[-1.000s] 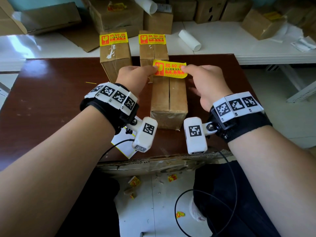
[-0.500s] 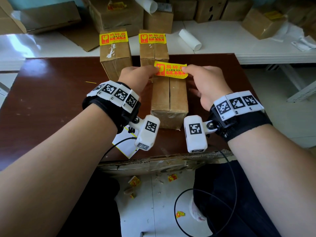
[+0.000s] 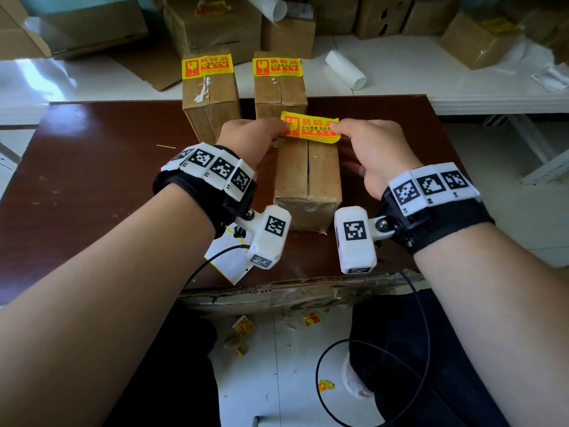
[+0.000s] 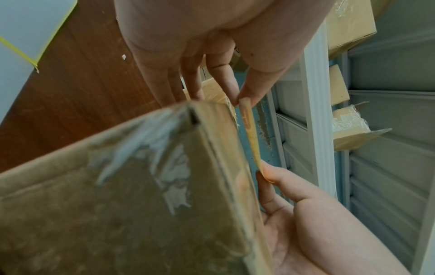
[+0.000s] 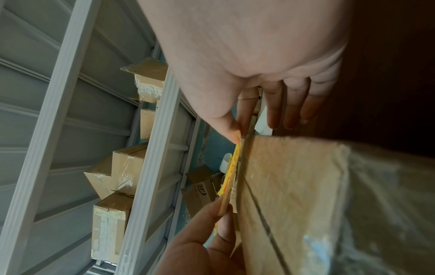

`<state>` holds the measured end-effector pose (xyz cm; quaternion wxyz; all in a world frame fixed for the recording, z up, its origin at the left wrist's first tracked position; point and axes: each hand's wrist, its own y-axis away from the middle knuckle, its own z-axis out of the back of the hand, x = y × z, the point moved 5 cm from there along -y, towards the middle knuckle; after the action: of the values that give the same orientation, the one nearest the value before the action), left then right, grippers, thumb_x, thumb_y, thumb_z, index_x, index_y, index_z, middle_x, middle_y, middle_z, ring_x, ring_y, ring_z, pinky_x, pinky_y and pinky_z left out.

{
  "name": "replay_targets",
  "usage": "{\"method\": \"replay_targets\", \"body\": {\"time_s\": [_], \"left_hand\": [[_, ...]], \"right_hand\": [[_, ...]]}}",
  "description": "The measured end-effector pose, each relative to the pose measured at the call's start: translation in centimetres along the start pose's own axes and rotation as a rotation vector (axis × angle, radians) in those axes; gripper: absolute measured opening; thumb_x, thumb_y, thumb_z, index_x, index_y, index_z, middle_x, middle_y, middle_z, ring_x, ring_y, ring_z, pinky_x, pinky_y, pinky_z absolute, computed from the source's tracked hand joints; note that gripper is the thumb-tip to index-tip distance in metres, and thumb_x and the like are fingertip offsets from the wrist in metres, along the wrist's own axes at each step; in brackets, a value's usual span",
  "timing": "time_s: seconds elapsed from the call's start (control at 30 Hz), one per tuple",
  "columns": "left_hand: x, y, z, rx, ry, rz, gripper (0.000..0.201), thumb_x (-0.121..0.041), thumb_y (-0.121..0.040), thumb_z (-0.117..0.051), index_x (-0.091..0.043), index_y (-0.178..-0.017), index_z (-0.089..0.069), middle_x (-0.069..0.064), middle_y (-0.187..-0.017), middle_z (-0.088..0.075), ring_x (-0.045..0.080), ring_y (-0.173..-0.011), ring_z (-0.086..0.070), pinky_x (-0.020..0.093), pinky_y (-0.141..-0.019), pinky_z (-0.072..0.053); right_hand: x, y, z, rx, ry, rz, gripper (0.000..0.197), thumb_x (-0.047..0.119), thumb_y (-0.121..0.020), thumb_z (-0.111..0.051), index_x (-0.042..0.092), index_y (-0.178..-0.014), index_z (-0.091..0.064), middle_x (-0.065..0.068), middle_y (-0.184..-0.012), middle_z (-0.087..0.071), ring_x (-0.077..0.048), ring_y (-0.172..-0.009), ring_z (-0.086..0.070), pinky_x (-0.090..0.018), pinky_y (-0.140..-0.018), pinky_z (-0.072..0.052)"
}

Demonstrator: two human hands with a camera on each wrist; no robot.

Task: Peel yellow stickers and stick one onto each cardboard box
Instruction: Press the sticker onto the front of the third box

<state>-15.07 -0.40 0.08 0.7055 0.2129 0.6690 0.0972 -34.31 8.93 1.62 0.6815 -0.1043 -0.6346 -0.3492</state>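
A yellow sticker (image 3: 311, 129) with red print hangs flat just over the far end of the nearest cardboard box (image 3: 308, 180). My left hand (image 3: 284, 128) pinches its left end and my right hand (image 3: 335, 128) pinches its right end. In the left wrist view the sticker (image 4: 250, 134) is edge-on, a thin gap from the box (image 4: 141, 186). The right wrist view shows the sticker (image 5: 231, 173) close along the box (image 5: 294, 186) top. Behind stand two boxes (image 3: 211, 100) (image 3: 280, 94), each bearing a yellow sticker (image 3: 207, 66) (image 3: 276, 67).
The boxes stand on a dark brown table (image 3: 92, 180). A white backing sheet (image 3: 228, 257) lies at its near edge under my left wrist. Beyond, a white table holds a white roll (image 3: 345, 70) and more cardboard boxes (image 3: 215, 23). Sticker scraps (image 3: 311, 320) litter the floor.
Both hands have carried the sticker slightly down and nearer to the box's far end. The boxes have not moved.
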Motion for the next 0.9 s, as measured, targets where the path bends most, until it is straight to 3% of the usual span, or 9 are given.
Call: {"method": "replay_targets", "body": {"time_s": [0.17,0.27,0.4,0.53,0.67,0.8,0.9], "left_hand": [[0.0,0.1,0.1,0.0,0.005,-0.003,0.045,-0.029,-0.058,-0.089,-0.01,-0.096,-0.075,0.013,-0.103,-0.081,0.03,-0.099,-0.079,0.048,-0.093,-0.063],[0.0,0.1,0.1,-0.005,0.001,-0.003,0.048,-0.029,-0.056,-0.089,-0.01,-0.098,-0.075,0.012,-0.102,-0.081,0.03,-0.097,-0.079,0.049,-0.092,-0.063],[0.0,0.1,0.1,-0.011,-0.001,-0.007,0.049,-0.029,-0.056,-0.089,-0.011,-0.099,-0.074,0.01,-0.101,-0.081,0.028,-0.096,-0.079,0.048,-0.091,-0.064],[0.0,-0.1,0.2,-0.02,-0.007,-0.013,0.043,-0.024,-0.065,-0.091,-0.009,-0.101,-0.075,0.011,-0.1,-0.08,0.029,-0.095,-0.079,0.048,-0.091,-0.064],[0.1,-0.5,0.1,-0.03,-0.027,0.0,0.042,-0.026,-0.06,-0.09,-0.011,-0.096,-0.076,0.01,-0.1,-0.08,0.029,-0.095,-0.079,0.048,-0.091,-0.064],[0.1,-1.2,-0.1,-0.042,-0.059,0.017,0.022,-0.022,-0.076,-0.09,-0.015,-0.087,-0.072,0.005,-0.094,-0.078,0.024,-0.095,-0.078,0.043,-0.09,-0.064],[0.0,-1.2,-0.4,-0.034,-0.065,0.032,0.022,-0.021,-0.081,-0.087,-0.013,-0.096,-0.073,0.004,-0.094,-0.076,0.02,-0.088,-0.076,0.038,-0.084,-0.065]], "right_hand": [[-0.1,-0.1,-0.1,-0.002,0.016,0.01,0.016,0.028,-0.089,-0.083,0.016,-0.096,-0.075,-0.009,-0.117,-0.08,-0.025,-0.112,-0.075,-0.053,-0.106,-0.058],[-0.1,0.0,-0.1,-0.006,0.02,0.014,0.022,0.027,-0.089,-0.082,0.012,-0.104,-0.076,-0.014,-0.121,-0.079,-0.028,-0.113,-0.075,-0.054,-0.106,-0.058],[0.0,0.1,-0.2,0.0,0.034,0.017,0.018,0.027,-0.089,-0.082,0.014,-0.099,-0.076,-0.013,-0.118,-0.079,-0.026,-0.112,-0.075,-0.054,-0.106,-0.058],[0.0,0.1,-0.2,-0.009,0.026,0.023,0.039,0.027,-0.087,-0.081,0.0,-0.114,-0.073,-0.019,-0.125,-0.076,-0.032,-0.115,-0.074,-0.055,-0.106,-0.058],[0.2,0.3,-0.2,-0.007,0.016,0.027,0.054,0.028,-0.081,-0.08,-0.006,-0.121,-0.068,-0.024,-0.13,-0.072,-0.039,-0.121,-0.071,-0.059,-0.107,-0.057],[0.3,0.3,-0.2,-0.002,0.02,0.033,0.056,0.028,-0.077,-0.079,-0.006,-0.12,-0.069,-0.024,-0.13,-0.072,-0.039,-0.121,-0.071,-0.06,-0.106,-0.057],[0.1,0.2,-0.1,-0.004,0.017,0.032,0.055,0.027,-0.077,-0.08,-0.007,-0.119,-0.069,-0.025,-0.131,-0.071,-0.04,-0.122,-0.07,-0.061,-0.106,-0.057]]}}
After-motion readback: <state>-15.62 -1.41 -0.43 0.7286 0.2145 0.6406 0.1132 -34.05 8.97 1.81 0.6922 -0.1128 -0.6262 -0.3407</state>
